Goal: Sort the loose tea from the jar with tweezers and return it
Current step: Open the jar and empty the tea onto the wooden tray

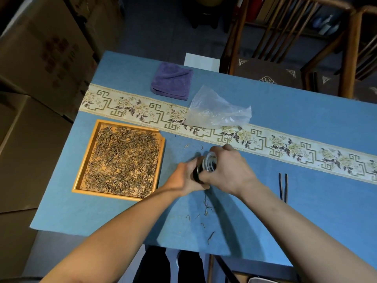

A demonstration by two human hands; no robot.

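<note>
Blue table (285,123) w/ patterned runner (142,111); chairs (285,48) behind. Both hands' fingers (228,149) grasping jar (199,172).

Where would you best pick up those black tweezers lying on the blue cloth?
Probably from above, at the middle of the tweezers. They lie flat to the right of the right hand, their two thin arms side by side and apart from everything else, so thumb and finger can pinch across both arms. Which end is joined is hard to tell.
</note>
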